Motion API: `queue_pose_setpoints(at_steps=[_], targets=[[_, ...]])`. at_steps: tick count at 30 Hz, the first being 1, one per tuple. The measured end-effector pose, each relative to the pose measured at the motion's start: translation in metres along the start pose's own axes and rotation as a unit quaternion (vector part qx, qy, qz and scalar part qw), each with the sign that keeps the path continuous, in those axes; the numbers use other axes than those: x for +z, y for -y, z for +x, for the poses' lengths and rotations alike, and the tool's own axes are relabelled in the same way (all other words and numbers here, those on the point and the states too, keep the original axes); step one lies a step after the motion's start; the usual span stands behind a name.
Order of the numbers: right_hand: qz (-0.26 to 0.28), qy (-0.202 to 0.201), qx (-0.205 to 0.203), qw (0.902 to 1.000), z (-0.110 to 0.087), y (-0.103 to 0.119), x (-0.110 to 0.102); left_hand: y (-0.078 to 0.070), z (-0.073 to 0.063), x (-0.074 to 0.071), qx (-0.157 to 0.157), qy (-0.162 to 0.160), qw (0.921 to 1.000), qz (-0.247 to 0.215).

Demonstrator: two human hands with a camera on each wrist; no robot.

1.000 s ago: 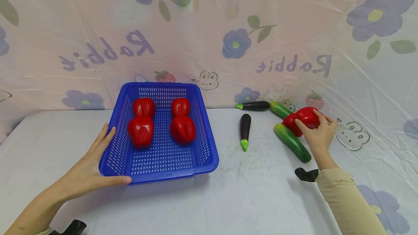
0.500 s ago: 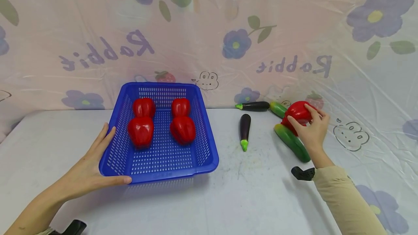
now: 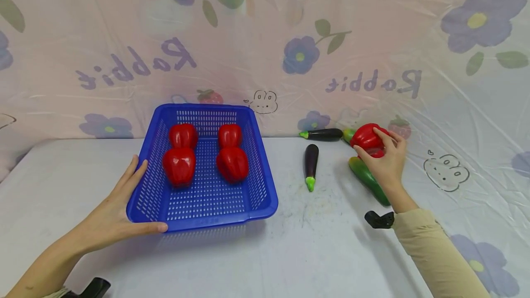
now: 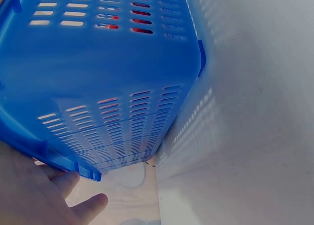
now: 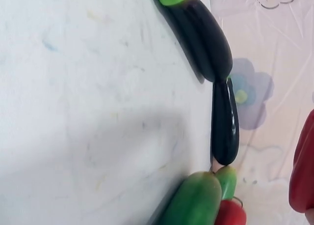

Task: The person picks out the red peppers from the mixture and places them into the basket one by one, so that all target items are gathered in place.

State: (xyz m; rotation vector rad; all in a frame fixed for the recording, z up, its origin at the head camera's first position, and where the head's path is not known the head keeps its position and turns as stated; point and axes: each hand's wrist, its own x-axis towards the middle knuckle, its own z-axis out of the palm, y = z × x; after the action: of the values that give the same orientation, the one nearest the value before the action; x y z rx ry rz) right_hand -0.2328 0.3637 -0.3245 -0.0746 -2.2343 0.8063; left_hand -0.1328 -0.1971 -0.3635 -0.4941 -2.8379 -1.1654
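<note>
My right hand (image 3: pixel 387 160) pinches a glossy red bell pepper (image 3: pixel 367 136) between thumb and fingers at the right. In the right wrist view, part of this held pepper (image 5: pixel 302 171) shows at the right edge. Below it lies another red bell pepper (image 3: pixel 376 153), mostly hidden by the hand. A green cucumber (image 3: pixel 368 180) sits just beside the hand. My left hand (image 3: pixel 112 217) spans the near left corner of a blue plastic basket (image 3: pixel 207 220), straight fingers on the side rim and thumb along the front rim. Inside, several red bell peppers (image 3: pixel 179 167) stand in two columns.
One eggplant (image 3: pixel 311 164) lies on the white table (image 3: pixel 306 252) right of the basket. A second eggplant (image 3: pixel 323 134) lies by the back curtain (image 3: pixel 248 49), its end near another cucumber (image 3: pixel 348 135). Black wrist mounts (image 3: pixel 378 220) stick out from the sleeves.
My right hand has lifted the red bell pepper and carried it a little left and upward, uncovering the pepper below. The left hand and basket stay still.
</note>
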Motion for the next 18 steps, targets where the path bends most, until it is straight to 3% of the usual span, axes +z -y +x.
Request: queue_pose_setpoints(at_steps=[18], targets=[[0.001,0.038,-0.07,0.9968,-0.006,0.028,0.011,-0.001,0.001,-0.001,-0.005,0.003,1.0,-0.005]])
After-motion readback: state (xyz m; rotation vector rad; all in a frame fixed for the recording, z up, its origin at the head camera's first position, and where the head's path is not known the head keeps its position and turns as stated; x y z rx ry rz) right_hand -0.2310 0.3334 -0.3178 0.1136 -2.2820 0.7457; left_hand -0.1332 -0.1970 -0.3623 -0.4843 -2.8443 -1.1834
